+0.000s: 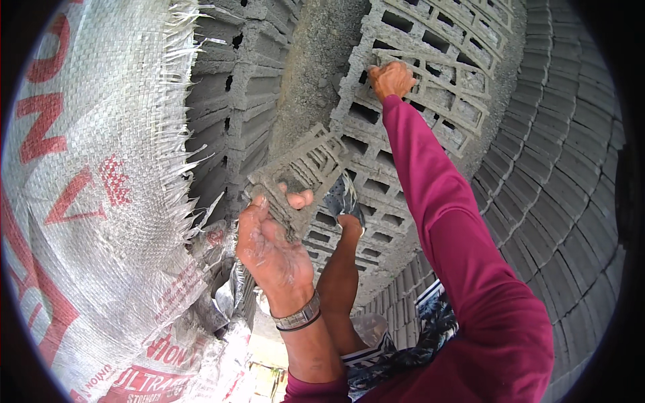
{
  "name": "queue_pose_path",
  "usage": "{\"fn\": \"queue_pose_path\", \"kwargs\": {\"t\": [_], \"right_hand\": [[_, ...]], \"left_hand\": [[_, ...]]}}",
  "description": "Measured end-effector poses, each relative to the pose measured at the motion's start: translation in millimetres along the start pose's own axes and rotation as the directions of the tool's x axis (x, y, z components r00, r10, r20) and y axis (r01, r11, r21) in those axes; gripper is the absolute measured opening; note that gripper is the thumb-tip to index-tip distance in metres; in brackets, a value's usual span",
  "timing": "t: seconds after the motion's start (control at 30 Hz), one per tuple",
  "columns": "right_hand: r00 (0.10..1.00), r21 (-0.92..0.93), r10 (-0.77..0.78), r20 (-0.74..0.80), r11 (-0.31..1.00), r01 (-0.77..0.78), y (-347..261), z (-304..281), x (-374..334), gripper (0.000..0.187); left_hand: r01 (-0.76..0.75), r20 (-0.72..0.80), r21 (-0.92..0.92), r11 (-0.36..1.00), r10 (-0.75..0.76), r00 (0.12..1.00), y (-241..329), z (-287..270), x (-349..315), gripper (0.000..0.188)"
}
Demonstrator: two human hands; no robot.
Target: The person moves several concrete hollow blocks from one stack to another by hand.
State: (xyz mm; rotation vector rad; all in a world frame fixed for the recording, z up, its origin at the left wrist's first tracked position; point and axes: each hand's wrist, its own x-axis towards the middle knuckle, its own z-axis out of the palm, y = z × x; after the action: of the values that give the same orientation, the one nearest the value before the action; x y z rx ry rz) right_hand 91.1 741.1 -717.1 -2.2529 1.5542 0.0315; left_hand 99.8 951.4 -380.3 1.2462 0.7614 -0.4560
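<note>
My left hand (274, 252) is closed round one end of a cement-crusted slotted frame (306, 164), holding it tilted above the blocks. Its thumb and fingertips show at the frame's opening. Farther up on the right, my right hand (392, 79) is closed at the near-left end of a similar slotted frame (451, 101) lying over the grey hollow blocks (366, 148). The fingers' undersides are hidden there. Dark rectangular holes show in the blocks around that hand. A foot in a dark slipper (342, 197) stands on the blocks beneath the left-hand frame.
A large white woven sack (127, 134) with red print and frayed edges fills the left. Stacked hollow blocks (252, 87) stand beside it, next to a rough cement strip (312, 74). Rows of stacked grey blocks (557, 168) curve along the right.
</note>
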Motion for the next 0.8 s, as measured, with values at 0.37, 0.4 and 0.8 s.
{"fn": "queue_pose_path", "kwargs": {"t": [0.37, 0.4, 0.8], "right_hand": [[0.985, -0.079, 0.149, 0.082, 0.987, -0.143, -12, 4, -49, 0.047], [0.981, -0.117, 0.181, 0.066, 0.978, -0.172, -17, 3, -49, 0.050], [0.960, -0.051, 0.264, 0.094, 0.964, -0.261, -11, 10, -40, 0.045]], "left_hand": [[-0.015, 0.012, -0.026, 1.000, 0.015, 1.000, 2, 6, -5, 0.034], [-0.019, 0.010, -0.027, 0.999, 0.019, 1.000, 1, 6, -5, 0.033], [-0.004, -0.033, -0.007, 1.000, 0.003, 0.999, -2, 12, -7, 0.031]]}}
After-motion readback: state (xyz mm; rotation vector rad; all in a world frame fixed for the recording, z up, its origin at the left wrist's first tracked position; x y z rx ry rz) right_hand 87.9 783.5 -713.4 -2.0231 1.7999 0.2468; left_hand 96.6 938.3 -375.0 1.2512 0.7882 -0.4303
